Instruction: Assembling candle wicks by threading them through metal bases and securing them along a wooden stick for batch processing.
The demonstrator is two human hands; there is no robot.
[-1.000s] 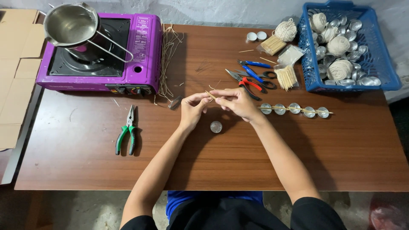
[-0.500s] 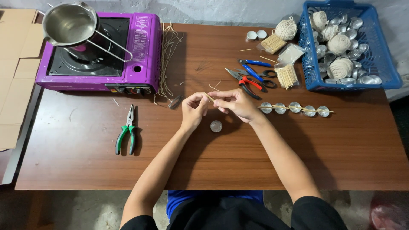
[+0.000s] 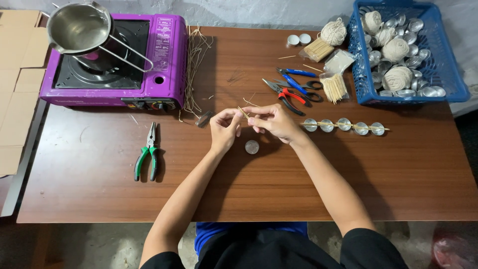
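Observation:
My left hand (image 3: 224,128) and my right hand (image 3: 271,121) meet above the middle of the brown table (image 3: 99,189). Both pinch a thin wooden stick (image 3: 243,112) between their fingertips. A small round metal cup (image 3: 252,147) lies on the table just below the hands. To the right lies a row of several metal cups (image 3: 343,125) with thin sticks laid across them.
A purple stove (image 3: 149,74) with a steel pot (image 3: 79,27) stands at the back left, loose strands (image 3: 195,65) beside it. Green pliers (image 3: 147,157) lie at the left. Red and blue cutters (image 3: 291,89), stick bundles (image 3: 333,87) and a blue basket (image 3: 460,84) of twine balls and cups sit at the back right.
Both hands stay together over the table's middle; the fingers have shifted slightly on the stick.

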